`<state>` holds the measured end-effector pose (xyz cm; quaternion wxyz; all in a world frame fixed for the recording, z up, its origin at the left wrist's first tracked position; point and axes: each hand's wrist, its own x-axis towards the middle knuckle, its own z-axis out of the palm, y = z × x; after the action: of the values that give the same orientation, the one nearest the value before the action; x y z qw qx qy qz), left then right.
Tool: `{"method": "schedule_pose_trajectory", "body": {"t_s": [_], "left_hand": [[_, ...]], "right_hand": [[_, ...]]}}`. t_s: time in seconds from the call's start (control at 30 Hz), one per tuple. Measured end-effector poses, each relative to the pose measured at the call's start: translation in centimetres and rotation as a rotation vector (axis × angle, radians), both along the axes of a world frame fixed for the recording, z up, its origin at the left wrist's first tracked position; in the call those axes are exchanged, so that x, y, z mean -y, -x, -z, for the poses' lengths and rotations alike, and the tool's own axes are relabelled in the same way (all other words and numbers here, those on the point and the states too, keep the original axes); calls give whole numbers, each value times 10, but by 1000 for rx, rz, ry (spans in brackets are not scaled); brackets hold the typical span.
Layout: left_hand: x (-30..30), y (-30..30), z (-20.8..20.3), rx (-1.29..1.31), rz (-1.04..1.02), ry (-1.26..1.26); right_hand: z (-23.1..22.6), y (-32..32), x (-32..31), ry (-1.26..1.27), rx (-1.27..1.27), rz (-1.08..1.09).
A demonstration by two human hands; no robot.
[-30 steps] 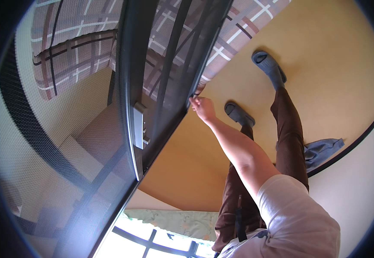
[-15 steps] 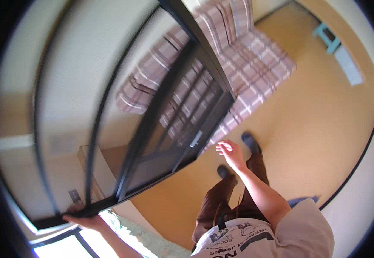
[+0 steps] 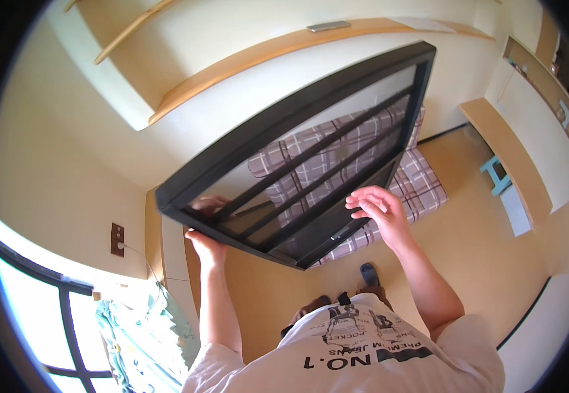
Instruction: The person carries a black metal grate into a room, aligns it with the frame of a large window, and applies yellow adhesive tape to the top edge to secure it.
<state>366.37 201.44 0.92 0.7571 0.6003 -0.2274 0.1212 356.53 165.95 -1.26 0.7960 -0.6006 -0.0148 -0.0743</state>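
Observation:
A large dark-framed screen panel (image 3: 284, 122) with crossbars stands tilted in front of me, and the plaid sofa shows through it. My left hand (image 3: 207, 249) grips the frame at its near left corner. Part of that hand is hidden by the frame. Close to the near side of the panel, my right hand (image 3: 386, 213) is raised with its fingers loosely curled and apart, holding nothing. Below it, a small pale latch (image 3: 342, 231) sits on the panel's lower part.
Behind the panel is a plaid sofa (image 3: 422, 177). A wooden shelf (image 3: 265, 56) runs along the far wall. A wall socket (image 3: 117, 239) with a plugged-in cord is at left, above patterned fabric (image 3: 134, 334) by the bright window (image 3: 32, 314). A turquoise stool (image 3: 496, 175) stands right.
The panel has swung rightward and now stands farther from the left wall. My left hand has moved up and right with it, still gripping. My right hand has risen slightly, and the view has tilted up.

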Motion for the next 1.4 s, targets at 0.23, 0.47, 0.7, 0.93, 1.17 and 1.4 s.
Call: {"method": "schedule_pose_trajectory", "body": {"t_s": [0.23,0.47,0.7,0.93,1.17,1.4], "left_hand": [[8,31,-10,-28,128,-30],[10,67,-12,-121,334,143],[27,82,-64,440,536,-171],[51,121,-135,-310,1122,-136],[111,96,-170,-259,1231,-675],[119,97,-170,-449,1307,-665]], "right_hand": [[-88,27,-60,-68,126,-81],[-138,56,-77,-314,149,-59],[-151,108,-68,-364,15,189],[-149,150,-83,-278,-72,262],[-147,161,-89,-219,-74,235],[-137,156,-98,-256,61,307]]}}
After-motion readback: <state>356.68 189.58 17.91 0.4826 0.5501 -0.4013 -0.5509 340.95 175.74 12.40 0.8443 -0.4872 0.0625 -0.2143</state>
